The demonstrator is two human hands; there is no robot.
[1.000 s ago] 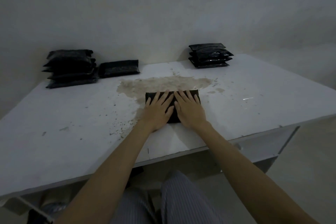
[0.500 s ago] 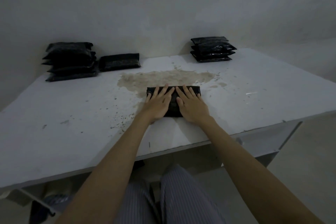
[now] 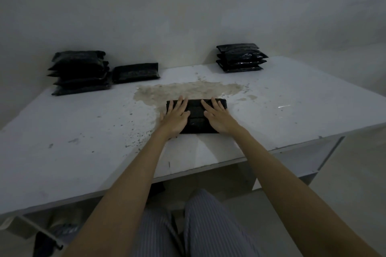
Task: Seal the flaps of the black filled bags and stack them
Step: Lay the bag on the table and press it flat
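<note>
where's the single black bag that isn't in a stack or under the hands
In the head view the lone bag lies flat at the table's far left, against the wall, just right of the taller stack.

Both hands [image 3: 195, 116] covered the ends of the black bag [image 3: 196, 118], hiding its flap there. Dim light blurred the left stack [image 3: 80, 73], bag count unclear.

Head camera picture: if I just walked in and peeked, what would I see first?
First, two bare hands, the left hand and the right hand, pressing flat on a black bag in the middle of the white table. Just behind the bag spreads a brownish stain. By the wall stand black bags: a tall left stack, a single bag beside it, and a right stack.
</note>
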